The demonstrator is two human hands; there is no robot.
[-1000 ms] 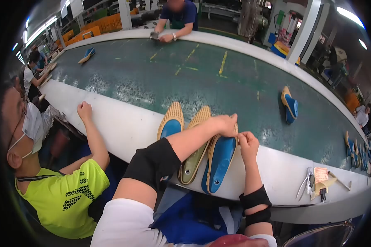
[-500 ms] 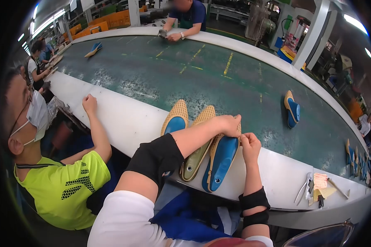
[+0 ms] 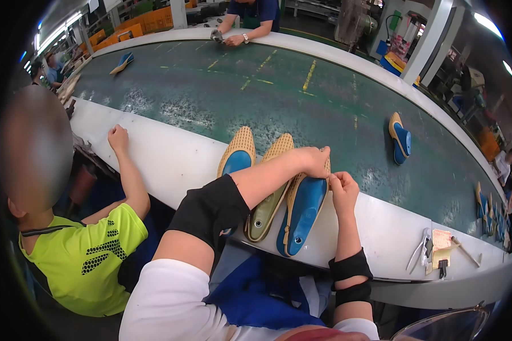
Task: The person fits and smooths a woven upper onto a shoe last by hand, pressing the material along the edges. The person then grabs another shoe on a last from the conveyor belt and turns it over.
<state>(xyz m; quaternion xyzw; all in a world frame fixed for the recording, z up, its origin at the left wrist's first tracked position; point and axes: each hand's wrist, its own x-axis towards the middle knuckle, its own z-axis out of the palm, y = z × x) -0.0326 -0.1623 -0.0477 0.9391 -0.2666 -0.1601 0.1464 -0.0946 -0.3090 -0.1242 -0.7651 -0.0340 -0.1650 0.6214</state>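
Three woven tan shoe uppers on lasts lie side by side at the white table edge. The right one, on a blue last [image 3: 305, 213], is under my hands. My left hand [image 3: 314, 162] reaches across it with fingers pinched at the upper's right edge near the toe. Close beside, my right hand [image 3: 343, 187] is pinched at the same edge; anything thin between the fingertips is too small to see. The green last [image 3: 263, 219] stands to the left, partly hidden by my left forearm. Further left is another blue last [image 3: 237, 162], its lower part hidden by the arm.
A co-worker in a yellow shirt [image 3: 79, 261] sits at the left. Another person [image 3: 253, 17] works across the green belt [image 3: 188, 85]. One shoe [image 3: 400, 139] lies on the belt at right, with several beyond. Pincers [image 3: 418, 250] and a hammer [image 3: 466, 251] lie on the table at right.
Both my hands stay at the shoe's edge, with only slight finger movement. The camera view has shifted a little. The co-worker at left has turned their head.
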